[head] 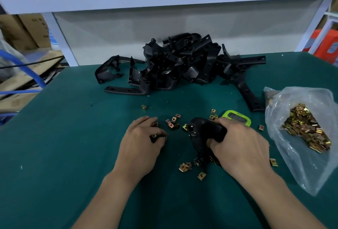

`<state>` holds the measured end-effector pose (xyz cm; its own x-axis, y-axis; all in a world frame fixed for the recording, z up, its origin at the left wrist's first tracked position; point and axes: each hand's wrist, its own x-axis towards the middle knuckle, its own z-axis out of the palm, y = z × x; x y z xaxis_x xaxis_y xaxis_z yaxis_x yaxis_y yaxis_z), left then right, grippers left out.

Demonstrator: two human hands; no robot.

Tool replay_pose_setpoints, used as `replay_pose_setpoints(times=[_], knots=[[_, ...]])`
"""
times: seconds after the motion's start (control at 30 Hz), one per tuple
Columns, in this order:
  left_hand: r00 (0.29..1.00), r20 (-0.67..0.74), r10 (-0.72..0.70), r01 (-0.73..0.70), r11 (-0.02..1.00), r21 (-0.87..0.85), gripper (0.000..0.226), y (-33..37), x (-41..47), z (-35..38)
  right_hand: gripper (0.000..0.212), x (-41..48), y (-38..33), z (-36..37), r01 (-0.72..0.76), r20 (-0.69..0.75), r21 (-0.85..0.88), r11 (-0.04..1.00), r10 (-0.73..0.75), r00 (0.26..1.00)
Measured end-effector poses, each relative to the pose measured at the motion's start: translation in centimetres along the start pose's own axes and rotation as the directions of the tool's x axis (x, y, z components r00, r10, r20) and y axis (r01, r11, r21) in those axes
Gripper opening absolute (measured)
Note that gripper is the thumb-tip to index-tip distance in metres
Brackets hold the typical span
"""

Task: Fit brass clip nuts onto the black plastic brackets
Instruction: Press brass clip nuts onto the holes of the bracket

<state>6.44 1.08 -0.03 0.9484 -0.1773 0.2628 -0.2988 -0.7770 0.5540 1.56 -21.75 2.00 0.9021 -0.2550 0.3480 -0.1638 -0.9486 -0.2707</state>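
R hand (241,148) gripping black bracket (199,130), L hand (140,142) pinching brass clip nut (154,136)

Two hands show, the left hand (140,141) and the right hand (241,148). One black plastic bracket (201,133) is apart from the heap of brackets (182,60), a tangle of at least ten pieces, too interlocked to count exactly. About twenty loose brass clip nuts (173,121) are scattered on the one table (73,137). One clear plastic bag (301,166) holds far more, uncountable. There is one green timer (237,117).

bracket pile (184,62) behind loose nuts (172,121), bag (300,130) right.
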Motion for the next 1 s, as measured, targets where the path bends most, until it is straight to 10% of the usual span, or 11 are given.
replay_pose_setpoints(times=[0.2, 0.73, 1.0], knots=[[0.987, -0.162, 0.013, -0.014, 1.0, -0.006, 0.014, 0.7, -0.5, -0.1, 0.023, 0.0, -0.1, 0.0, -0.041, 0.04, -0.007, 0.999, 0.041, 0.998], [0.989, -0.002, -0.149, 0.149, 0.988, -0.045, 0.014, -1.5, -0.2, -2.5, 0.024, 0.1, 0.4, 0.0, -0.093, 0.1, -0.004, 0.996, 0.093, 0.991], [0.994, -0.107, -0.005, 0.033, 0.965, 0.262, 0.02, -0.1, -1.1, -1.4, 0.021, 0.1, 0.3, 0.1, -0.085, 0.102, -0.012, 0.996, 0.085, 0.991]])
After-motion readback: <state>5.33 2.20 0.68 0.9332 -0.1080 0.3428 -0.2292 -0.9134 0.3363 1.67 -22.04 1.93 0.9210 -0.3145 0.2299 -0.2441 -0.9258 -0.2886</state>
